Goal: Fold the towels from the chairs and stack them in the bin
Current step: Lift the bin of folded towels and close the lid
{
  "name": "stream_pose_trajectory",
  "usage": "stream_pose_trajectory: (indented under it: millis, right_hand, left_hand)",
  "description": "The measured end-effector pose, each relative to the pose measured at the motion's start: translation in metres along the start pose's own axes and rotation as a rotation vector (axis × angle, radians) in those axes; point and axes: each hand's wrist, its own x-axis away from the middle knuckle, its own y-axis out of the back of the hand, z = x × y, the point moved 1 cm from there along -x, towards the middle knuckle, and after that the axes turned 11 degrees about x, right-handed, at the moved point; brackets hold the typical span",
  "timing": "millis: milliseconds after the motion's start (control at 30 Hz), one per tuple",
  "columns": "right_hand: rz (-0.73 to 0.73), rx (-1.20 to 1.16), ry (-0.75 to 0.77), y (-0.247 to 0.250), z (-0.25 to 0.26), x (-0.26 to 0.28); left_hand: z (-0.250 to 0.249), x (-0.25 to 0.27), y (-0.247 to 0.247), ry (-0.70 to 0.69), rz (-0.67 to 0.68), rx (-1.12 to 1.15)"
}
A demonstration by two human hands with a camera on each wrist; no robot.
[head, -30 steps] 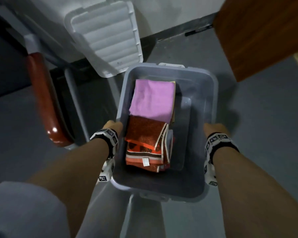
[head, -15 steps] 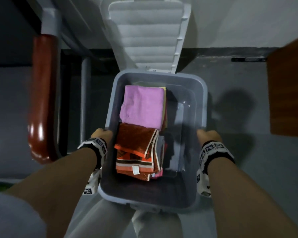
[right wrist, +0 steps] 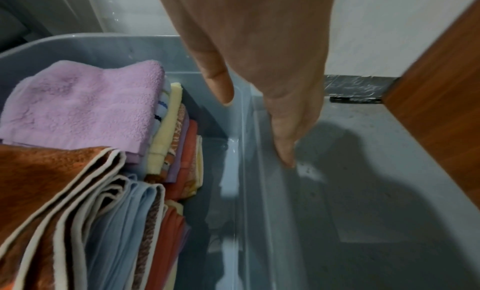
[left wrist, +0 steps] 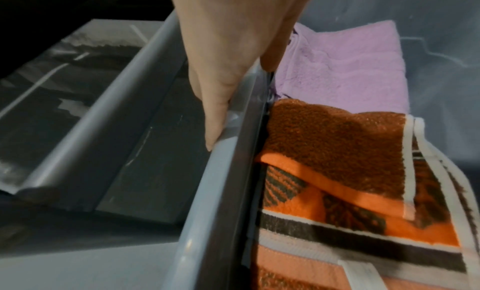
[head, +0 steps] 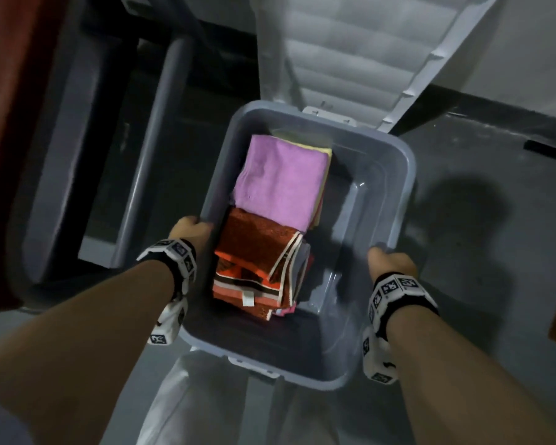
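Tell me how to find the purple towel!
Look inside the grey bin that both hands hold by its rims. Two piles of folded towels sit along its left side. The purple towel tops the far pile, plain and fluffy, unlike the orange-brown striped towel nearer you.

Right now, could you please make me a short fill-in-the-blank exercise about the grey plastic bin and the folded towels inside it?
1. The left hand and the right hand each grip a long ___ of the grey plastic bin.
2. The folded towel on top of the far stack is ___.
3. The white ribbed lid is ___ the bin.

Missing words: rim; pink; off
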Motion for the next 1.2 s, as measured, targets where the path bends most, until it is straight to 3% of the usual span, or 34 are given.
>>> stream_pose_trajectory:
  millis: [333,767,933,1100,1200]
  right_hand:
    - [-0.023,0.04,0.019,-0.015,0.025,-0.037]
    - [0.012,0.107,0.011,-0.036,0.022,-0.046]
    - [0.046,0.094,0.027,-0.032,0.036,-0.021]
    - [-0.009,0.06,0.149,-0.005,0.071,0.016]
    - [-0.034,0.008,0.202,0.019,0.097,0.035]
  left_hand:
    - [0.019,-0.025,-0.018,0.042,-0.015,0.046]
    - [0.029,-0.039,-0.024,0.088,-0.008,-0.126]
    - [-0.002,-0.028,-0.016,0.12,0.043,-0.236]
    - [-0.065,-0.004,-0.009,-0.084,0.12,-0.353]
    - [-0.111,0.014,-0.009,-0.184,0.165,-0.314]
